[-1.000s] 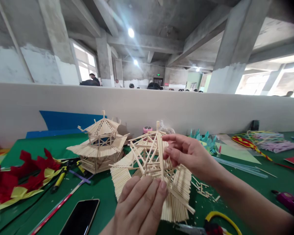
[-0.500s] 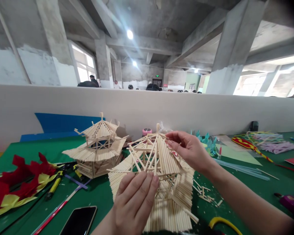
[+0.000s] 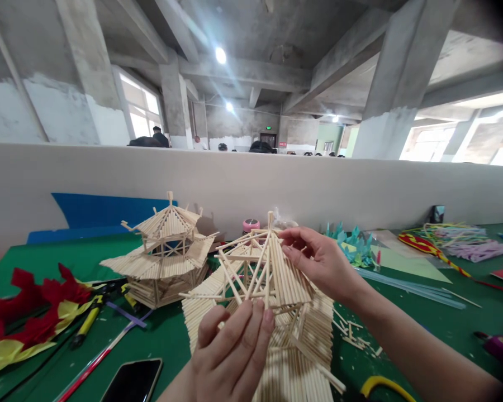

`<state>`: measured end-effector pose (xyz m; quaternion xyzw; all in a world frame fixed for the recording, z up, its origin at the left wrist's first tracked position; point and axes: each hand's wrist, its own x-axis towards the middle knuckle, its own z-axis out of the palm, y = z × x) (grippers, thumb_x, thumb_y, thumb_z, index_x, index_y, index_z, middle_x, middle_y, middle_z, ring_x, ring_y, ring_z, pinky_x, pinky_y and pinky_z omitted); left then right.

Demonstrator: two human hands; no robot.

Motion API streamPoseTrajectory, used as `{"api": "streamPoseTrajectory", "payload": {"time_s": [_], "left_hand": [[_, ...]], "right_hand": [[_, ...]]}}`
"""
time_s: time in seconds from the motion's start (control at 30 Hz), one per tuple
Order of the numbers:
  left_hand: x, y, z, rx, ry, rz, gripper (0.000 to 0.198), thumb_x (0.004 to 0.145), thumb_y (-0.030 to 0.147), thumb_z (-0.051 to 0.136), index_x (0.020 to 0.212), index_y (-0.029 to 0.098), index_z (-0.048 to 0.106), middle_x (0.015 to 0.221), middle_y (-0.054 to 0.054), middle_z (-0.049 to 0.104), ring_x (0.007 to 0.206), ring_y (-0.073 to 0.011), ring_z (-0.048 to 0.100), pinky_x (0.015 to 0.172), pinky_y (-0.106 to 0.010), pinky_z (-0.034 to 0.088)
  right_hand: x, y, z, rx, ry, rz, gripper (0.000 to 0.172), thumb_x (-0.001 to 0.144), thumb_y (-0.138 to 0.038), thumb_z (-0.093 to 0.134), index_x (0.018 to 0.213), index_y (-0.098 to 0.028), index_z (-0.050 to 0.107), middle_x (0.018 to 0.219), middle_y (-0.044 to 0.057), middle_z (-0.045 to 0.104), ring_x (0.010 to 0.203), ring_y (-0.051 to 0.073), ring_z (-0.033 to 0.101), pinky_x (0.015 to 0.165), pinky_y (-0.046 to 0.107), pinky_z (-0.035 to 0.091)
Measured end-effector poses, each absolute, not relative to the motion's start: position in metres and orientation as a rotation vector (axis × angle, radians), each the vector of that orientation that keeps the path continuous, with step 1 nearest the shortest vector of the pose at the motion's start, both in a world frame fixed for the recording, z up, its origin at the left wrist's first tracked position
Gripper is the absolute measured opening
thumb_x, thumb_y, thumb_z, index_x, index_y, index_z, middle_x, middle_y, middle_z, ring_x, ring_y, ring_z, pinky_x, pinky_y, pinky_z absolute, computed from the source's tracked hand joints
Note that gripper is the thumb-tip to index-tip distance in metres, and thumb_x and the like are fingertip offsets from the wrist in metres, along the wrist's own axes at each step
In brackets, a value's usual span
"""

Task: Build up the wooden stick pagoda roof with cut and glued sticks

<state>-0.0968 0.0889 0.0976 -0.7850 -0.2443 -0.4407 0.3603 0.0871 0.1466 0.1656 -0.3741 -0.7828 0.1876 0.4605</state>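
In front of me stands a model pagoda [image 3: 291, 271] built of thin wooden sticks. Its upper roof has close-set sticks on the right front panel, while bare rafters show in the panels to the left. My left hand [image 3: 237, 352] is closed at the front rim of that roof, fingers pressed together and thumb hidden. My right hand [image 3: 318, 254] grips the roof's right side just below the peak, thumb and fingers bent around its edge. A second stick pagoda [image 3: 163, 254], with two covered roofs, stands to the left.
A phone [image 3: 132, 381] lies at the front left, near yellow-handled pliers [image 3: 88, 322] and red cloth [image 3: 29, 301]. Cut stick pieces [image 3: 356, 338] are scattered right of the model. A yellow handle [image 3: 385, 385] lies at the front right. A white partition [image 3: 318, 184] runs behind the table.
My right hand has shifted slightly left and down along the roof's edge. My left hand stays at the front rim, a little lower. The view has moved slightly.
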Motion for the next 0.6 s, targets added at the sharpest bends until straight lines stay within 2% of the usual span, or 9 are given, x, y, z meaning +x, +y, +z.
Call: {"api": "streamPoseTrajectory", "payload": {"time_s": [0.27, 0.6], "left_hand": [[-0.096, 0.0927, 0.0969, -2.029, -0.65, -1.146, 0.038, 0.086, 0.006, 0.024, 0.09, 0.01, 0.063, 0.089, -0.007, 0.068, 0.102, -0.016, 0.052, 0.097, -0.037, 0.025], [-0.0969, 0.0938, 0.1041, -2.037, -0.624, -1.238, 0.028, 0.084, 0.009, 0.037, 0.09, 0.009, 0.064, 0.087, -0.009, 0.068, 0.094, -0.0175, 0.053, 0.09, -0.036, 0.029]], "right_hand": [[0.0878, 0.1468, 0.1647, -0.92, -1.938, 0.473, 0.021, 0.079, -0.023, 0.048, 0.098, -0.017, 0.055, 0.082, 0.004, 0.059, 0.068, 0.012, 0.052, 0.059, 0.026, 0.044], [0.0886, 0.1456, 0.165, -0.913, -1.971, 0.407, 0.022, 0.08, -0.021, 0.046, 0.1, -0.018, 0.054, 0.086, 0.003, 0.056, 0.069, 0.012, 0.051, 0.06, 0.027, 0.044]]}}
